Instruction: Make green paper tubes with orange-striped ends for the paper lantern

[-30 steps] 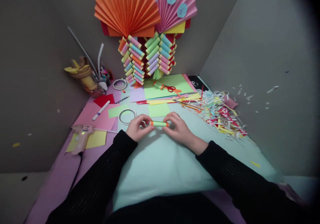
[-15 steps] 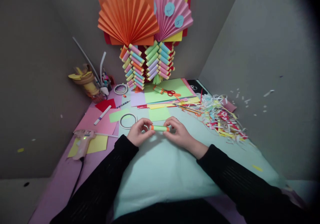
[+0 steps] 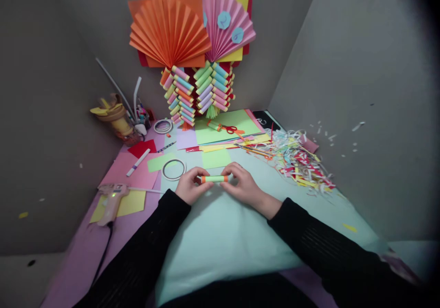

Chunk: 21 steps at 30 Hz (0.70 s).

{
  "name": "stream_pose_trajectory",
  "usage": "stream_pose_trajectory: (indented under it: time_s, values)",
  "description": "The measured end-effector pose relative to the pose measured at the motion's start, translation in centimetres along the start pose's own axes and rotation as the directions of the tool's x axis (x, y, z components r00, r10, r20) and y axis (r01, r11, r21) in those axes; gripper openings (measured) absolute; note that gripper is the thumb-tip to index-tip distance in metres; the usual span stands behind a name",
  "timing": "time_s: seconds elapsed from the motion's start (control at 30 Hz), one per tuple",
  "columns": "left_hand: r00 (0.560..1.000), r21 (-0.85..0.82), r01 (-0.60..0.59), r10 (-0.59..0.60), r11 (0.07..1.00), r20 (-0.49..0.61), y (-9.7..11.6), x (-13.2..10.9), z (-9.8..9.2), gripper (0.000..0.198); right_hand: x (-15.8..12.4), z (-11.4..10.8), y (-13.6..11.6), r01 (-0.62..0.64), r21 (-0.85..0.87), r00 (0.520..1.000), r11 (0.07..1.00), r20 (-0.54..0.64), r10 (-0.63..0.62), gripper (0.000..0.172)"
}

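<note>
A small green paper roll (image 3: 215,178) with orange bands at both ends lies level between my two hands, just above the table cover. My left hand (image 3: 193,185) pinches its left end between thumb and fingers. On the opposite end, my right hand (image 3: 242,184) grips in the same way. Behind the roll is a light green paper sheet (image 3: 216,158). A roll of tape (image 3: 173,169) lies close to my left hand. Farther back, another green paper roll with orange ends (image 3: 213,125) rests beside red-handled scissors (image 3: 229,129).
A glue gun (image 3: 112,200) with a cord lies at left on yellow paper, near a white marker (image 3: 138,162). Paper scraps (image 3: 299,161) are heaped at right. An orange paper fan (image 3: 170,33) and a pink one (image 3: 228,26) hang at the back above strings of coloured rolls.
The view has shifted slightly, so the scene sits a little farther left. Both hands keep hold of the paper roll, with hardly any change in their grip.
</note>
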<state>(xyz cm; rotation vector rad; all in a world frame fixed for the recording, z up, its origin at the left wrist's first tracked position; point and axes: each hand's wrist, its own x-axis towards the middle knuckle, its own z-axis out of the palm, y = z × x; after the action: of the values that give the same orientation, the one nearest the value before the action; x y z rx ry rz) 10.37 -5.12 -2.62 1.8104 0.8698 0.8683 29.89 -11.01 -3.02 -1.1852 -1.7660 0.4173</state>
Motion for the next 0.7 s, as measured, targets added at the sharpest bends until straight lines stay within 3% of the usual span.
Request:
stream_pose_trajectory:
  time_s: [0.13,0.33,0.53,0.7]
  values:
    - [0.998,-0.040,0.062,-0.062,0.997,-0.008,-0.15,0.04,-0.10,0.026,-0.07,-0.20,-0.09,0.029,-0.016,0.999,0.999,-0.041,-0.029,0.013]
    - [0.998,-0.061,0.060,-0.059,0.996,0.012,0.24,0.00,-0.02,0.025,-0.06,-0.39,-0.03,0.122,-0.040,0.988,0.992,-0.090,-0.125,0.011]
    - [0.999,-0.015,-0.012,0.011,1.000,-0.032,0.26,-0.03,0.18,0.023,-0.05,-0.03,0.18,0.096,-0.085,0.994,0.992,-0.034,-0.099,0.014]
    - [0.999,0.046,-0.040,0.038,0.998,0.027,0.02,-0.24,0.71,0.021,-0.04,0.57,-0.21,0.110,-0.116,0.994,0.987,0.039,-0.106,0.013]
